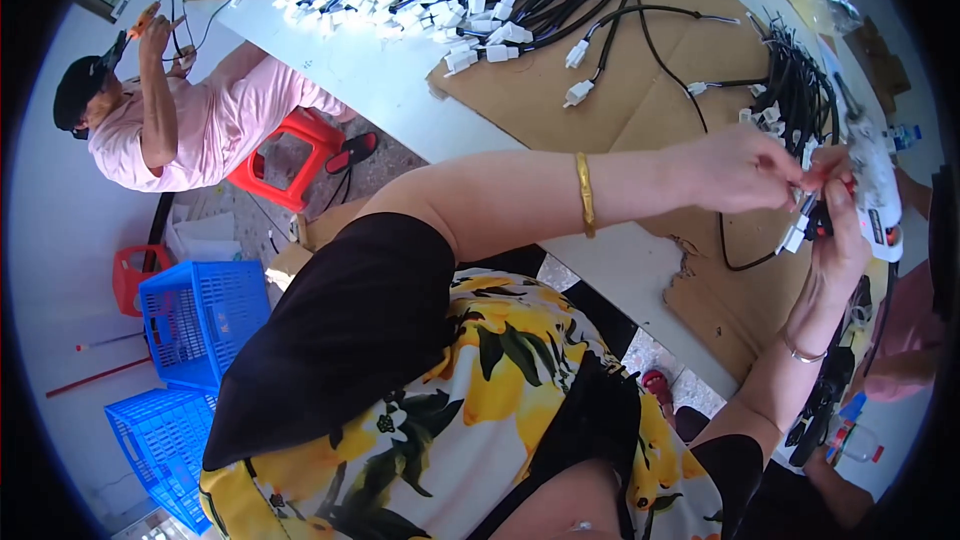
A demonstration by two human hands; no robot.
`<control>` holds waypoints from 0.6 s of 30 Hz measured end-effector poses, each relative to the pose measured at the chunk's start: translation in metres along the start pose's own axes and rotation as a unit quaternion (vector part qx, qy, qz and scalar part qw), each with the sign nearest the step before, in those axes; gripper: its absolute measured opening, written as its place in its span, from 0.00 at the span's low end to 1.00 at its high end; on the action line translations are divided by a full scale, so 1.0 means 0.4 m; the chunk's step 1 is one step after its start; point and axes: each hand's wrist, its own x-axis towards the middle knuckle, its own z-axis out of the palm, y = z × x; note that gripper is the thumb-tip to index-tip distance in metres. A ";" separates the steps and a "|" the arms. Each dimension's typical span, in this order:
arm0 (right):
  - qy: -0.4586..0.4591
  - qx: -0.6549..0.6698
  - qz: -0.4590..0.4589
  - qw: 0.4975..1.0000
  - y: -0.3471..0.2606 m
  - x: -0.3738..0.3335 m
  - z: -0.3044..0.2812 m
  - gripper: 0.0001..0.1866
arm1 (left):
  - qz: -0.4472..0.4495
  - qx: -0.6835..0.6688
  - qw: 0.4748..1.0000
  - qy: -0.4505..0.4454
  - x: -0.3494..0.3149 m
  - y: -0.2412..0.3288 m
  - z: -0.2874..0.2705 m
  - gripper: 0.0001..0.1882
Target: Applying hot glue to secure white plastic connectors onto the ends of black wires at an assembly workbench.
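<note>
My left arm, with a gold bracelet at the wrist, reaches across the table. The fingers of my left hand (pixel 745 170) are pinched together at the end of a thin black cable. My right hand (pixel 842 230), with a silver bangle on its wrist, meets it there, thumb and fingers closed around the same cable. A white plug connector (pixel 796 234) sits just below the pinched fingertips. What exactly lies between the fingertips is too small to tell. Right beside my right hand is a white device (pixel 880 195) with a cord.
A large heap of black cables with white connectors (pixel 400 5) covers the far table, partly on a cardboard sheet (pixel 640 90). A smaller cable bundle (pixel 795 65) lies nearer my hands. A person in pink (pixel 210 125) sits at left by a red stool (pixel 290 155). Blue crates (pixel 205 315) stand below.
</note>
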 end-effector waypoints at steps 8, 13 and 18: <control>0.054 -0.050 0.042 0.996 -0.007 -0.005 0.010 0.08 | -0.081 -0.166 0.981 -0.059 -0.042 0.034 0.050 0.13; 0.120 -0.102 0.060 0.986 0.003 0.026 0.058 0.10 | -0.125 -0.136 0.982 -0.026 -0.044 0.012 0.030 0.10; 0.107 -0.055 0.076 0.990 0.031 0.032 0.062 0.08 | -0.125 -0.126 0.984 0.006 -0.049 0.008 -0.013 0.11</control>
